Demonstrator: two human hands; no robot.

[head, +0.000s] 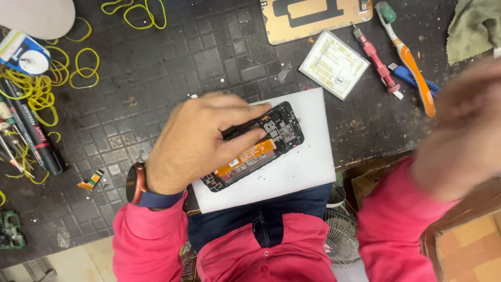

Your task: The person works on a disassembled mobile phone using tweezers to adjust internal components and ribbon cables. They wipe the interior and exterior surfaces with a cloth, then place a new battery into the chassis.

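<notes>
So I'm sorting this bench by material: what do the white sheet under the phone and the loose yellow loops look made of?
The white sheet looks like matte paper or thin card: flat, dull, crisp edges. The yellow loops look like rubber bands: thin, limp, curling. The opened phone under the left hand shows bare circuit board.

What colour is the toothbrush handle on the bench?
Orange and white toothbrush, green head; head view.

Opened black phone (pixel 261 146), circuitry exposed, orange strip, tilted on white sheet (pixel 308 167)

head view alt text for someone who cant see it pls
Left hand presses an opened phone onto a white pad on a dark bench; the blurred right hand is lifted off to the side.
</notes>
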